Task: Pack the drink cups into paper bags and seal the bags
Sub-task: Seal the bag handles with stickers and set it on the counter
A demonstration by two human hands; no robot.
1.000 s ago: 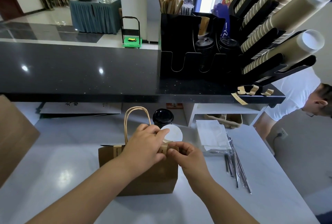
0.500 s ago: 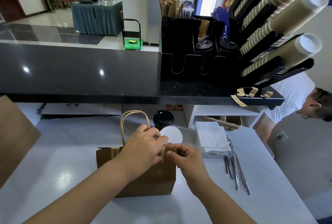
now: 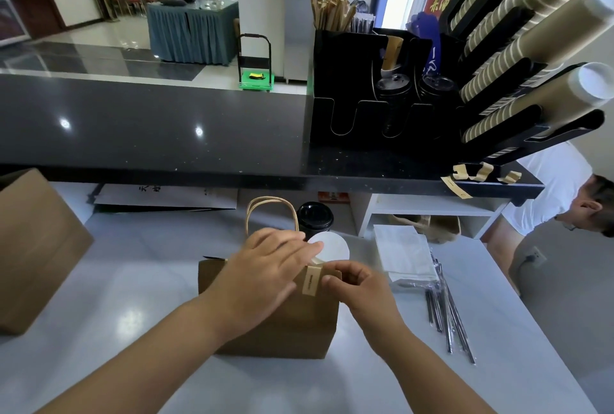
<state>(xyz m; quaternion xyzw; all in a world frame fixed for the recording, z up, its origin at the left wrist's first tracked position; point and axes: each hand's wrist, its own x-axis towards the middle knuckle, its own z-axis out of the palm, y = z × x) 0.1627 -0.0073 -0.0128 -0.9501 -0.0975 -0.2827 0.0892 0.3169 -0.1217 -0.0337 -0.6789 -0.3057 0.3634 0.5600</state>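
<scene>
Left hand: we see the left hand (image 3: 265, 267) reach in from the near left and lie palm down over the top edge of the paper bag (image 3: 292, 330). Its fingers (image 3: 292, 244) are straight and close together, pressing the bag's top and pointing far and right.
Right hand: the right hand (image 3: 358, 290) comes from the near right with its fingers curled. Thumb and forefinger pinch the bag's top edge just beside the sticker (image 3: 310, 284).
Bag position: it stands upright in the middle of the white table (image 3: 133, 280), under both hands.
Bag axis: its long side runs left to right and its broad face turns to the near side. Its handle (image 3: 270, 204) loops up behind the left hand.
Sticker: we see a short tan strip across the top edge, running up and down the bag's face and slightly tilted.
Cups: a black-lidded cup (image 3: 314, 219) stands just behind the bag. A white round lid (image 3: 332, 247) shows between that cup and the hands; we cannot tell whether it touches the bag.
Left side: a cardboard box (image 3: 36, 247) sits well apart, with bare table between it and the bag.
Right side: napkins (image 3: 403, 252) and wrapped straws (image 3: 445, 314) lie near the right wrist.
Far edge: the black counter (image 3: 149, 134) overhangs the table's far side.
</scene>
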